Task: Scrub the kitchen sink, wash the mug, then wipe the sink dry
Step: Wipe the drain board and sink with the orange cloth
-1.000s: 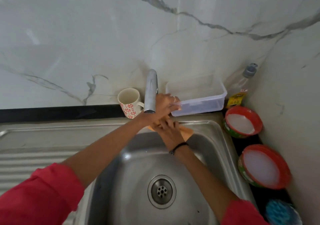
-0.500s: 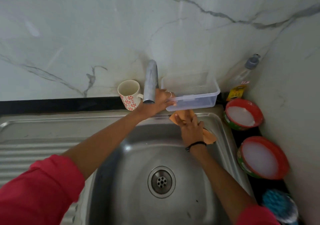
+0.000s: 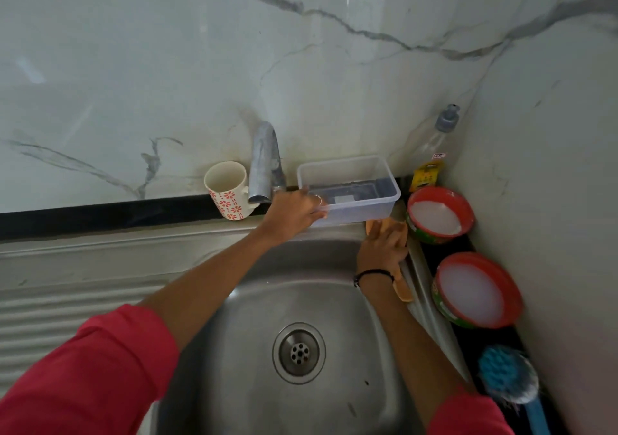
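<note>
Pressing flat on an orange cloth [image 3: 399,230], the right hand [image 3: 383,245] lies with straight fingers on the far right corner of the sink [image 3: 234,384] rim, just beside a red-rimmed bowl [image 3: 439,215]. The left hand [image 3: 294,212] reaches past the tap [image 3: 264,163] and grasps the near left corner of a clear plastic container [image 3: 351,188] standing on the rim. The mug [image 3: 229,188], white with red flowers, stands upright on the black counter [image 3: 100,215] ledge, touching the tap's left side. A second bowl [image 3: 476,289] and a blue brush [image 3: 508,379] lie along the right wall.
</note>
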`<state>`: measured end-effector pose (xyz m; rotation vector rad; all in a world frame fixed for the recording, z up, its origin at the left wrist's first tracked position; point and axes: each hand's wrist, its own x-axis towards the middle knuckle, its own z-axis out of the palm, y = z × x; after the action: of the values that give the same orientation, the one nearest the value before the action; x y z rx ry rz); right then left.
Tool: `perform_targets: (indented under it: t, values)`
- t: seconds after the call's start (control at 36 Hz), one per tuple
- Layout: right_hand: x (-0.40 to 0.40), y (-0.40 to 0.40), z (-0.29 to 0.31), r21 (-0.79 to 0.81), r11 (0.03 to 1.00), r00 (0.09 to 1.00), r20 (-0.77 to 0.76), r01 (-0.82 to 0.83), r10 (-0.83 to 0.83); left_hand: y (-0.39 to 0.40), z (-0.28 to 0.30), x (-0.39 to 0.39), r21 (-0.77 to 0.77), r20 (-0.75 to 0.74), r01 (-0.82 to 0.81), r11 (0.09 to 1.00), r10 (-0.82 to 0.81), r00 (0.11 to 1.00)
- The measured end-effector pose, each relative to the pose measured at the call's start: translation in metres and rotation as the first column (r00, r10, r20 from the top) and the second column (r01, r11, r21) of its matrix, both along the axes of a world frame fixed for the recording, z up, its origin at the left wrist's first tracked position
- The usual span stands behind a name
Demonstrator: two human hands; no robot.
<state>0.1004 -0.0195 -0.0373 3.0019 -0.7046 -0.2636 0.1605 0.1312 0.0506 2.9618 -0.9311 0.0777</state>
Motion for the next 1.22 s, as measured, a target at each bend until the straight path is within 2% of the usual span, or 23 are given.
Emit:
perform_targets:
  t: [0.14,0.19,0.36,0.44,0.58,0.64,0.81,0.92,0.97,1.08,1.22]
  values:
    - [-0.008,0.000,-0.002,-0.109,0.981,0.986,-0.021,0.160,-0.163,-0.006,-0.009,0.002,-0.021,-0.024,-0.021,1.000,0.020,0.999]
    - [-0.012,0.000,-0.003,-0.086,0.977,0.981,0.004,0.193,-0.193,-0.009,-0.012,0.001,-0.027,-0.026,-0.020,0.999,0.020,0.999]
    - [-0.027,0.004,-0.005,-0.085,0.984,0.987,-0.018,0.156,-0.158,-0.014,-0.017,0.002,0.021,-0.005,-0.035,0.999,0.035,0.999]
    - [-0.035,0.001,-0.001,-0.026,0.982,0.982,-0.020,0.185,-0.186,-0.018,-0.017,-0.001,0.025,0.012,-0.023,0.999,0.022,1.000]
    - [-0.047,-0.001,-0.014,-0.099,0.987,0.992,-0.014,0.126,-0.128,-0.025,-0.021,-0.009,-0.030,0.002,0.001,1.000,-0.001,1.000]
    - [-0.051,-0.002,-0.012,-0.091,0.982,0.986,-0.022,0.165,-0.167,-0.027,-0.027,-0.014,-0.103,-0.004,0.019,0.994,-0.019,1.000]
    - [-0.077,-0.002,-0.008,-0.148,0.978,0.982,-0.097,0.147,-0.162,-0.023,-0.035,-0.064,-0.256,-0.045,-0.042,0.966,0.032,0.998]
    - [-0.100,0.001,-0.002,-0.114,0.983,0.975,-0.152,0.144,-0.161,-0.018,-0.040,-0.121,-0.260,-0.178,-0.029,0.965,-0.018,0.984]
    - [-0.113,0.002,0.001,-0.129,0.982,0.973,-0.167,0.140,-0.160,-0.014,-0.039,-0.151,-0.256,-0.297,-0.051,0.965,-0.029,0.954]
    - [-0.139,0.002,0.002,-0.186,0.978,0.978,-0.168,0.091,-0.123,-0.002,-0.040,-0.203,-0.250,-0.579,-0.138,0.958,-0.034,0.815]
    - [-0.165,0.002,0.005,-0.179,0.980,0.988,-0.116,0.081,-0.103,0.016,-0.052,-0.245,-0.112,-0.743,-0.063,0.992,-0.042,0.668]
